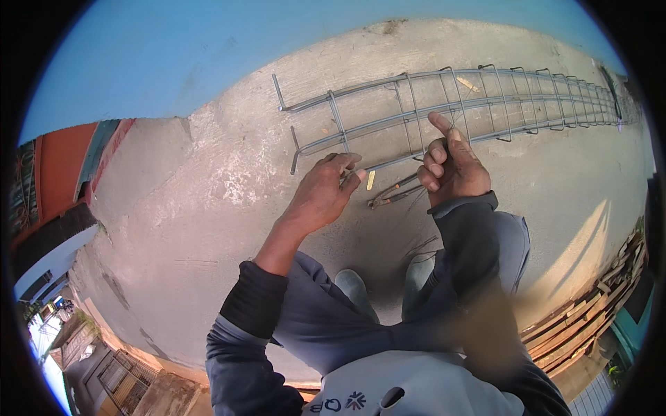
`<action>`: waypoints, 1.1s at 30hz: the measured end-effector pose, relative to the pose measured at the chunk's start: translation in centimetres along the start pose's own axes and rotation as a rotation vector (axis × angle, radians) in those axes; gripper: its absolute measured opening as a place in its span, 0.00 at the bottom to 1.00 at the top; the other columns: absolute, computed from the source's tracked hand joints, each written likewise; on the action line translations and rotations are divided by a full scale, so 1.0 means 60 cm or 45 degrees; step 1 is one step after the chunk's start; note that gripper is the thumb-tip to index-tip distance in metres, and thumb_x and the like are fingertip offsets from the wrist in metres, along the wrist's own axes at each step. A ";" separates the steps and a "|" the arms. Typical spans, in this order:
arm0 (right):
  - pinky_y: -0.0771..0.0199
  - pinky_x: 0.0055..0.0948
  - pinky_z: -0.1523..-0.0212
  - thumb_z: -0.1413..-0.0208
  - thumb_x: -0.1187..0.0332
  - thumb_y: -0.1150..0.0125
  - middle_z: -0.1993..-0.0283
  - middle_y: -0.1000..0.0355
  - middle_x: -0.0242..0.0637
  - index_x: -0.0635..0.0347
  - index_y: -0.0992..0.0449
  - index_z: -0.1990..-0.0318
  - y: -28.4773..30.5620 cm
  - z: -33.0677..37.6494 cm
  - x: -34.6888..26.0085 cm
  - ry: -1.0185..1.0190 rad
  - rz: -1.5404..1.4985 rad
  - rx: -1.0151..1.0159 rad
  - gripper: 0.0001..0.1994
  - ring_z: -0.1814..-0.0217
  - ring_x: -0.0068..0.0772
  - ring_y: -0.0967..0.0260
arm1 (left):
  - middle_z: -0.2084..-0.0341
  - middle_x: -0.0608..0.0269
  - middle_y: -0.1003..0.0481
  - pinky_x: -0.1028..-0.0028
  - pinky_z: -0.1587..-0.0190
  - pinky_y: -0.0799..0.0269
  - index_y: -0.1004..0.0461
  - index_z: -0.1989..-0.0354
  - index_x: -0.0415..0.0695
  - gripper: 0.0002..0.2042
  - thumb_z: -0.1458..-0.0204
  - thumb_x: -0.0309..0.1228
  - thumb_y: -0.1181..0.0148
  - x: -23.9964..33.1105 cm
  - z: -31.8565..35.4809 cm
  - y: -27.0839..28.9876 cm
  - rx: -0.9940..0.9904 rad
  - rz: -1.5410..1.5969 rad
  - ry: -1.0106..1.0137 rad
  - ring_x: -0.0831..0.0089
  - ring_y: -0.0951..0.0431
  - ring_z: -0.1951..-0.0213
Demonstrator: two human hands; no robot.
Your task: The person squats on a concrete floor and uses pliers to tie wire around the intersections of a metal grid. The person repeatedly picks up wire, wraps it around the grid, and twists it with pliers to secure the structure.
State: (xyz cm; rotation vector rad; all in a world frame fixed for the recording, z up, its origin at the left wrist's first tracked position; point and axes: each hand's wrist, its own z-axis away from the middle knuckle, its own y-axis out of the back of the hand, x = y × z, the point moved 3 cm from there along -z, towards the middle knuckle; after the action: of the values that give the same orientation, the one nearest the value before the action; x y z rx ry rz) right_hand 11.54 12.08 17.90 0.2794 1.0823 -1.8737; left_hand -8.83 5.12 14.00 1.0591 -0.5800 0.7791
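Observation:
A long rebar cage (374, 127), made of lengthwise steel bars with square stirrups around them, lies on the concrete and stretches to the far right. My left hand (320, 191) grips its near bar by the first stirrup, thumb and forefinger closed about the steel. Raised over the near side of the cage, my right hand (454, 166) pinches a thin tie wire (454, 119) between thumb and forefinger, the other fingers curled. Pincers (395, 194) with dark handles lie on the floor between my hands. Several loose wires (422, 246) lie close to my right boot.
My boots (355, 291) stand on the concrete slab (229, 236). A blue wall (159, 62) rises beyond the slab. Stacked wooden boards (590, 305) line the right edge, and a small yellowish strip (371, 180) lies beside the near bar. At lower left the slab drops off.

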 end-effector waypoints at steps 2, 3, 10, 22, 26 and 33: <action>0.45 0.21 0.79 0.31 0.63 0.55 0.77 0.39 0.26 0.58 0.37 0.37 -0.002 0.025 0.034 -0.041 0.155 0.002 0.19 0.79 0.18 0.46 | 0.59 0.47 0.22 0.64 0.53 0.27 0.26 0.47 0.38 0.20 0.38 0.41 0.47 -0.005 0.007 0.048 0.095 -0.079 0.147 0.58 0.22 0.54; 0.45 0.21 0.80 0.32 0.63 0.53 0.77 0.38 0.26 0.56 0.32 0.42 0.007 0.038 0.049 -0.030 0.219 0.031 0.15 0.80 0.17 0.47 | 0.60 0.48 0.22 0.65 0.53 0.27 0.25 0.48 0.38 0.20 0.38 0.42 0.47 -0.006 0.014 0.062 0.150 -0.101 0.194 0.60 0.21 0.55; 0.49 0.21 0.84 0.33 0.62 0.48 0.82 0.43 0.22 0.52 0.26 0.53 0.003 0.146 0.091 -0.213 0.508 0.134 0.09 0.83 0.13 0.52 | 0.66 0.60 0.23 0.72 0.60 0.27 0.23 0.50 0.39 0.22 0.38 0.47 0.46 0.037 0.087 0.037 -0.051 0.479 0.365 0.74 0.25 0.64; 0.40 0.19 0.72 0.35 0.67 0.49 0.72 0.33 0.23 0.54 0.23 0.54 -0.017 0.310 0.156 -0.550 0.773 0.317 0.09 0.74 0.15 0.42 | 0.74 0.67 0.26 0.78 0.64 0.33 0.20 0.63 0.37 0.12 0.44 0.36 0.35 0.093 0.225 -0.054 -0.103 1.363 0.681 0.78 0.29 0.69; 0.39 0.20 0.71 0.35 0.69 0.50 0.70 0.33 0.23 0.54 0.23 0.55 -0.015 0.383 0.177 -0.635 1.063 0.211 0.09 0.73 0.14 0.42 | 0.75 0.68 0.27 0.76 0.65 0.34 0.20 0.63 0.39 0.10 0.46 0.34 0.34 0.100 0.325 -0.082 0.246 1.622 0.929 0.79 0.30 0.72; 0.43 0.19 0.76 0.34 0.67 0.49 0.73 0.37 0.22 0.57 0.24 0.53 -0.136 0.491 0.053 -0.518 0.602 0.033 0.09 0.76 0.13 0.45 | 0.69 0.64 0.22 0.74 0.59 0.28 0.22 0.55 0.38 0.12 0.44 0.32 0.36 0.279 0.411 0.038 0.445 1.820 0.809 0.77 0.25 0.67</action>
State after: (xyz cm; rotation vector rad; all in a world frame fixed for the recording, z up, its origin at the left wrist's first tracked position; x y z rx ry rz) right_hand 10.10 -11.17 37.96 0.1421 0.6456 -1.4370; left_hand -1.86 -12.27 37.32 0.4887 -0.6001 2.4225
